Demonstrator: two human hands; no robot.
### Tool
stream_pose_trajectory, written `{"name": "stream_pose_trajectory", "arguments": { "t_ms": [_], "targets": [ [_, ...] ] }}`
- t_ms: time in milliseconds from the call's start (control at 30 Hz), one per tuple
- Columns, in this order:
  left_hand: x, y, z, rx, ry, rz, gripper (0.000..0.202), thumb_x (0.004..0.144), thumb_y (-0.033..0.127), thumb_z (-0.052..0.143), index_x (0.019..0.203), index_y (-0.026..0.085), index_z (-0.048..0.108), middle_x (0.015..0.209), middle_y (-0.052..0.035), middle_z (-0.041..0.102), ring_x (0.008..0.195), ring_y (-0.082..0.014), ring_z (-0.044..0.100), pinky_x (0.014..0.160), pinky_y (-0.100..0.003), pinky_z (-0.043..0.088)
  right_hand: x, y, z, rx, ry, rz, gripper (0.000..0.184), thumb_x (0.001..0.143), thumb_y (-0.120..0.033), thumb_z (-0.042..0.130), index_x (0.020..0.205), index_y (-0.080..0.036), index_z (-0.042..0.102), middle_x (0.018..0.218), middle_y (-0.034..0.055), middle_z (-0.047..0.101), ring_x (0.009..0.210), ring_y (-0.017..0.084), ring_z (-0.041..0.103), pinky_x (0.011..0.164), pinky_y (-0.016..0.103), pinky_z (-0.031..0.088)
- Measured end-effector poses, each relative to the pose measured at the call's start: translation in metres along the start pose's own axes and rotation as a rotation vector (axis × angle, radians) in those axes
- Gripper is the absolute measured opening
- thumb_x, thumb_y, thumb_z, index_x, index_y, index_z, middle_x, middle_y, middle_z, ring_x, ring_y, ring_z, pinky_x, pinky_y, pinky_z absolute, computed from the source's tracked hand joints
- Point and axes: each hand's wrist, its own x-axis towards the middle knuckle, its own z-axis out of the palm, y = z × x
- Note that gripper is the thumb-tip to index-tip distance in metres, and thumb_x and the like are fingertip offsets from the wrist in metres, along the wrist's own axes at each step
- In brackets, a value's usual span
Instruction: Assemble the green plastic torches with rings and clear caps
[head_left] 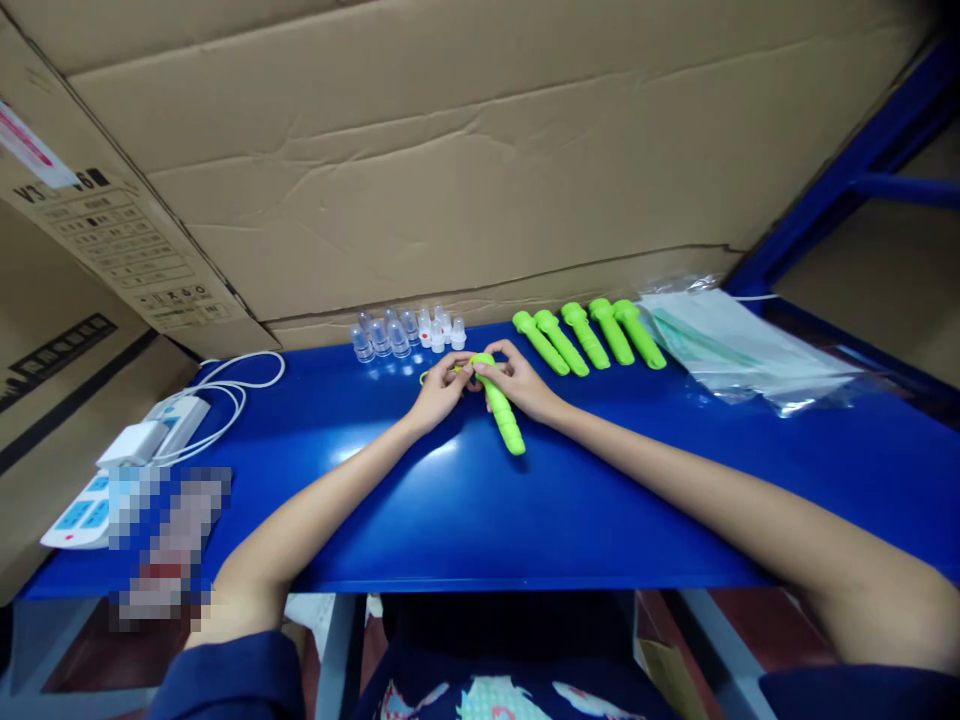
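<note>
In my right hand (521, 385) is a bright green plastic handle (504, 415), shaped like a small torch with a wider head and a ribbed, tapering body. Its head points away from me and its narrow end hangs down toward my body. My left hand (442, 390) is closed beside the head, fingertips meeting those of the right. A thin yellow cord (424, 378) shows at the left fingers; how it meets the handle is hidden. Behind the right hand, several similar green handles (585, 337) lie in a row.
Several clear plastic caps (380, 338) and small white-based ones (438, 335) stand at the back. Clear plastic bags (739, 340) lie at right. A power strip (86, 515) with a white cable (238, 410) sits at left. Cardboard (450, 170) walls the blue table (450, 520) behind.
</note>
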Motion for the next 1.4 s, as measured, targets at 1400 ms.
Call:
{"name": "stream_pose_trajectory", "arguments": {
  "t_ms": [1400],
  "targets": [
    [0.003,-0.003,0.001,0.09,-0.018,0.07,0.023,0.098,0.032,0.062,0.115,0.019,0.065,0.09,-0.0018,0.071,0.07,-0.0097,0.063,0.061,-0.018,0.046,0.004,0.013,-0.005,0.032,0.014,-0.047,0.056,0.078,-0.057,0.079,0.1,-0.028,0.037,0.063,-0.0106,0.062,0.046,0.014,0.062,0.043,0.024,0.051]
  ]
}}
